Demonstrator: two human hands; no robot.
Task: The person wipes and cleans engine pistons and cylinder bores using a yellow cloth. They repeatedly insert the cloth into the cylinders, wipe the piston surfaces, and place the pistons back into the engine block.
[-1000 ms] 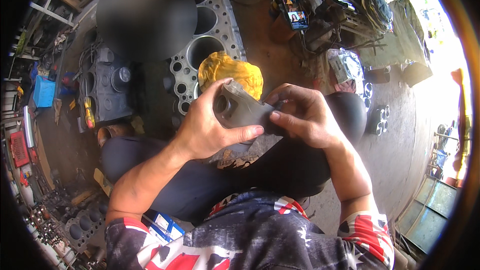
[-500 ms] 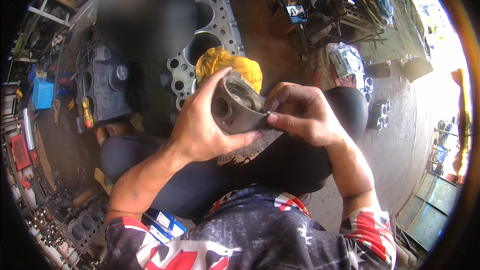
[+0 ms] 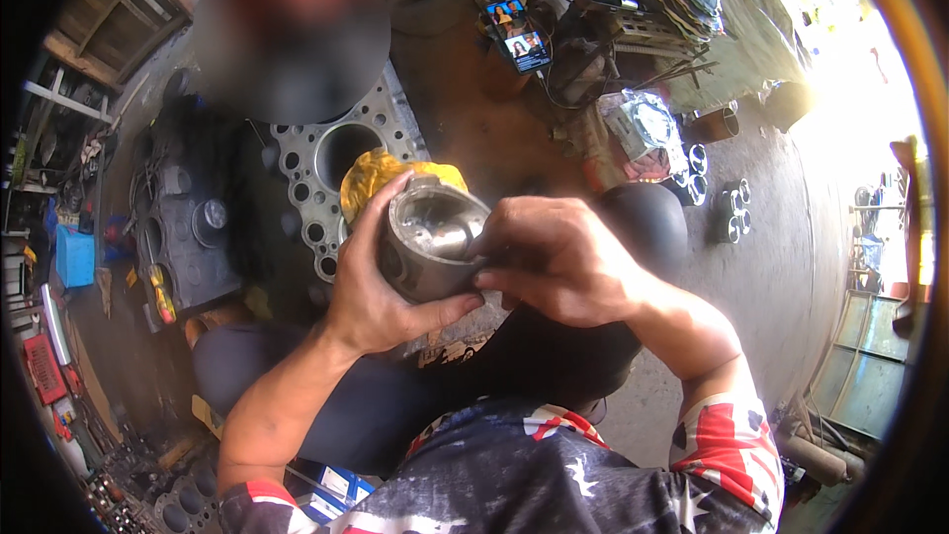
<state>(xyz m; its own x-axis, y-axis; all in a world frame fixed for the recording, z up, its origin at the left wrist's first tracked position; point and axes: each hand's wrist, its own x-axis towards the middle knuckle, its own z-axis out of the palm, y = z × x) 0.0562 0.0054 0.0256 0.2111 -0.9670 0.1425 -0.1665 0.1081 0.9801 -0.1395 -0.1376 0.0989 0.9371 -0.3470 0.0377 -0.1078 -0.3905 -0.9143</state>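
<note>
A grey metal piston [image 3: 423, 279] is held up over my lap, its hollow side tilted up toward me. My left hand [image 3: 368, 292] wraps around its left side, with the thumb along the near lower wall. Inside the hollow, a shiny round pin [image 3: 452, 241] lies crosswise. My right hand [image 3: 563, 262] is closed at the piston's right edge, fingers curled at the rim and thumb against the outer wall. Whatever those fingertips pinch is hidden. Just behind the piston is a crumpled yellow cloth [image 3: 368, 176].
A large engine block [image 3: 297, 160] with round bores lies beyond the cloth, partly covered by a blurred patch. Another block [image 3: 193, 262] stands at left. A lit phone [image 3: 516, 35] stands far ahead. Metal cylinder parts [image 3: 733, 213] sit on the floor at right.
The piston has tipped, so more of its hollow and the shiny pin show. My right fingers have moved further over its rim. The whole view has shifted.
</note>
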